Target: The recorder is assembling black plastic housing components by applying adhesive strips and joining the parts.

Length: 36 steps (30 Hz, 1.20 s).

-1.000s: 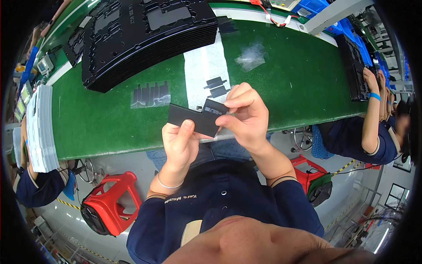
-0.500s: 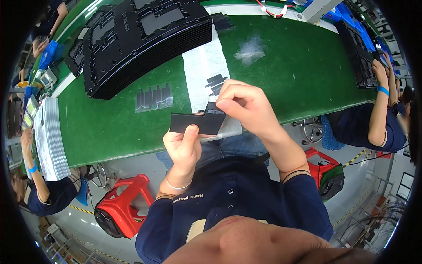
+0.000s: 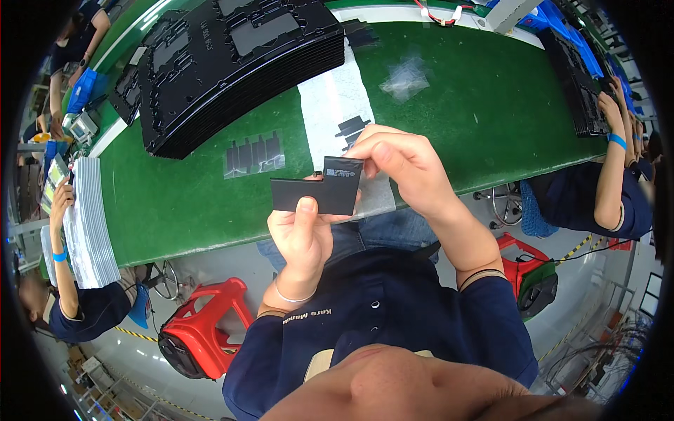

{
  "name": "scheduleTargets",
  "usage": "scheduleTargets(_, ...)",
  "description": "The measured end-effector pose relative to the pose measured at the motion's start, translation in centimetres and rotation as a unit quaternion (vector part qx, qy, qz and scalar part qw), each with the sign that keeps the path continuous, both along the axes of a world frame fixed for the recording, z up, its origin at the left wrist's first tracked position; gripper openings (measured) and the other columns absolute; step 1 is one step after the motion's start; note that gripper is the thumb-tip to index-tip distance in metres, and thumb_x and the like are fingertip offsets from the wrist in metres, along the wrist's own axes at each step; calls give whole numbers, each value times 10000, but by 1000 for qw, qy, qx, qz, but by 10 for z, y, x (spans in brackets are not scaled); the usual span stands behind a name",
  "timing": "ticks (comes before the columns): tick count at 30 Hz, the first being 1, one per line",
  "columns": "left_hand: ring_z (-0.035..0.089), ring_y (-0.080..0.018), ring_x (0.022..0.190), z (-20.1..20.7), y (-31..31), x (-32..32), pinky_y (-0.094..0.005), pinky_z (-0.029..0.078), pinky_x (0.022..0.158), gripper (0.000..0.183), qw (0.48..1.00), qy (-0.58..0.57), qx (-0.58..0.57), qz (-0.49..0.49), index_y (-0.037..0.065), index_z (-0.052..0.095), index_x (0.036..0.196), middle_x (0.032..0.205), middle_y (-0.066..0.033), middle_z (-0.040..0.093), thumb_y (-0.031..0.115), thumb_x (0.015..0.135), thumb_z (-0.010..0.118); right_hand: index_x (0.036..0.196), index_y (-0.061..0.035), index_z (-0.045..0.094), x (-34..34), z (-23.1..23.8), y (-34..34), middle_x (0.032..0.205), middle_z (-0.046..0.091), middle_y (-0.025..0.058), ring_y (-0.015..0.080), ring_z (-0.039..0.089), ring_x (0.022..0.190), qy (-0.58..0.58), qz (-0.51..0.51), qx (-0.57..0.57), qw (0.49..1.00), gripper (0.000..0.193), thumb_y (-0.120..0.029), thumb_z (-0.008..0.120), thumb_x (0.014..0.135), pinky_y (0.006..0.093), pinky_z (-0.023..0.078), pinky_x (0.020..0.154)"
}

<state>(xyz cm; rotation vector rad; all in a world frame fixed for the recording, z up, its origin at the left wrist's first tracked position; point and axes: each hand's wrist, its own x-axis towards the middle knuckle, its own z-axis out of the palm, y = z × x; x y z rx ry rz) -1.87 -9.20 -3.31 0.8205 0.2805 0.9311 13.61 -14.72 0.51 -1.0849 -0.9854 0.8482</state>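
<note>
A flat black L-shaped battery (image 3: 330, 195) with small pale print faces up over the table's near edge. My left hand (image 3: 300, 242) grips its lower edge, thumb on top and fingers underneath. At the battery's upper right corner is my right hand (image 3: 411, 168), its fingers curled in close; what they pinch, if anything, is hidden. Just beyond, black adhesive pieces (image 3: 351, 127) lie on a white cloth strip (image 3: 326, 105). To the left, a clear sheet (image 3: 254, 156) carries several black strips.
A tall stack of black trays (image 3: 239, 84) fills the back left of the green table (image 3: 189, 203). Crumpled clear films (image 3: 405, 78) lie right of the cloth. Co-workers sit at both sides. Red stools (image 3: 210, 323) stand on the floor behind the table edge.
The battery has turned flatter toward view, its print now plainer. My right thumb has lifted away from the battery's corner, while the left hand keeps its hold.
</note>
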Motion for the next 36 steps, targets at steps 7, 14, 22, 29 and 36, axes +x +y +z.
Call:
scheduleTargets(7,660,-339,782,-1,0,1,-362,590,646,310,1000,21,-12,-13,-100,530,1077,929,-248,621,167,922,506,817,41,615,-2,3,-6,786,553,58,110,479,691,-166,-61,-43,983,146,-95,585,858,236,365,597)
scheduleTargets(14,662,-342,775,-4,2,-1,-371,589,652,298,1000,15,0,-17,-98,529,1082,927,-249,622,152,921,503,821,12,621,3,-2,-1,767,556,39,87,482,666,-50,-15,4,999,79,-65,609,827,229,393,599)
scheduleTargets(22,620,-204,860,-21,1,-9,-302,500,772,240,991,98,92,19,-88,592,1055,996,-183,638,78,883,564,812,22,594,10,-1,-1,834,527,54,94,490,757,82,86,-52,992,35,-6,580,826,223,405,690)
scheduleTargets(29,646,-270,795,-22,5,-12,-367,579,661,258,974,149,169,12,-102,572,1042,942,-206,623,104,889,546,750,5,562,10,-9,4,818,524,46,98,473,728,25,97,-44,994,87,-22,601,824,222,378,667)
scheduleTargets(36,626,-215,861,-2,3,-5,-314,494,790,211,993,112,34,-3,-93,603,1043,1018,-186,634,31,887,533,733,-6,561,18,-19,6,768,512,25,98,462,709,103,97,-42,989,133,-75,604,839,230,363,619)
